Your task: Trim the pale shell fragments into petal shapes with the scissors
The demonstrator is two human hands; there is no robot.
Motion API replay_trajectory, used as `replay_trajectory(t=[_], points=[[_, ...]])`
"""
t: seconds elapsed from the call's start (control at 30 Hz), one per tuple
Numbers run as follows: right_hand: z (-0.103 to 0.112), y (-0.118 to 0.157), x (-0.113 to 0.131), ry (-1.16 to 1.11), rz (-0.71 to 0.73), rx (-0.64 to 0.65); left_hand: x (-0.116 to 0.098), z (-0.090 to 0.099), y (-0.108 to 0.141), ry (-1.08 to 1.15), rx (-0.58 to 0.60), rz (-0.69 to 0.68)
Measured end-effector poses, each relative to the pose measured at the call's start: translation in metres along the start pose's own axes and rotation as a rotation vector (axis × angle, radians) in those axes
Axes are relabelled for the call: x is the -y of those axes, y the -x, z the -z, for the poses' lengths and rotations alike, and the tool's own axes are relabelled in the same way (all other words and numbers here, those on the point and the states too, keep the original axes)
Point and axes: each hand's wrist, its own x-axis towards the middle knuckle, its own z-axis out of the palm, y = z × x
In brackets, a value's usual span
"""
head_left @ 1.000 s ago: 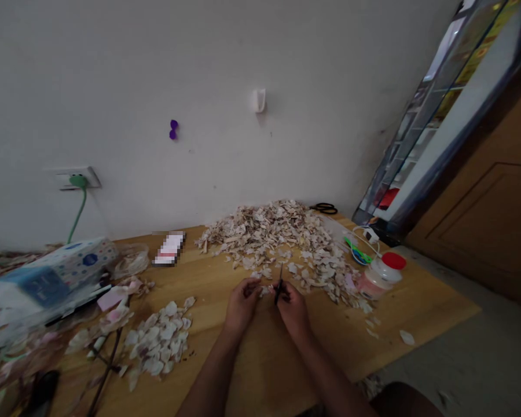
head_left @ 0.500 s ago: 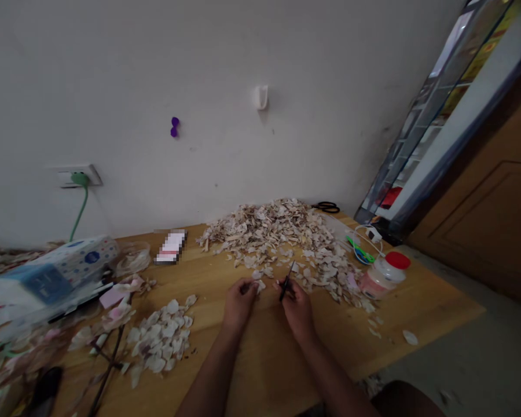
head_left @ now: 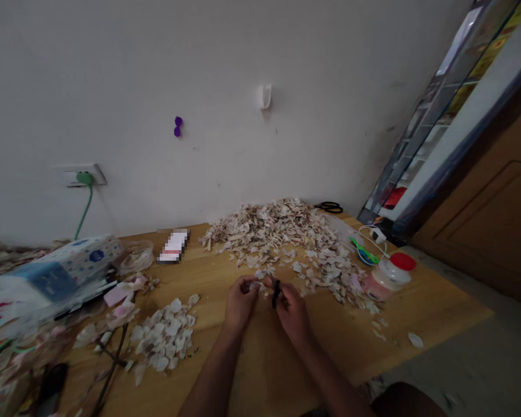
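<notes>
Black scissors (head_left: 275, 294) have swung over toward the left hand (head_left: 238, 304), and the gap between the two hands has narrowed since a moment ago. They sit in the grip of the right hand (head_left: 293, 310), blades tilted up and leftward. The hands are slightly apart, just on the near side of the heap (head_left: 273, 226). From where I stand, the left fingertips seem closed on a pale flake (head_left: 255, 286); I can't make out its edges. That swing puts the blades close to the flake, near enough to work on it, I'd judge, though I can't tell whether they touch.

On the counter (head_left: 438, 315), a smaller pile (head_left: 167, 335) lies left of the heap and nearer the person, and the phone (head_left: 173, 246) is straight off the heap's left side. Right of the heap stands the jar (head_left: 386, 278), red lid on. Spare scissors (head_left: 331, 207) rest by the heap's far right edge.
</notes>
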Motion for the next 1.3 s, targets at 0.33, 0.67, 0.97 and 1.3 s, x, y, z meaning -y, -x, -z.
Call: replay_trajectory(t=[0.33, 0.67, 0.97, 1.3], points=[[-0.003, 0.004, -0.014, 0.151, -0.077, -0.112, -0.005, -0.007, 0.008, -0.166, 0.070, -0.157], [0.002, -0.003, -0.001, -0.104, -0.265, -0.090, -0.001, -0.014, 0.012, -0.110, 0.122, -0.070], [0.004, -0.003, 0.008, -0.128, -0.327, -0.075, 0.002, -0.014, 0.009, 0.062, 0.010, -0.011], [0.001, -0.001, 0.002, -0.092, -0.071, -0.009, 0.010, -0.004, -0.005, 0.143, -0.208, -0.057]])
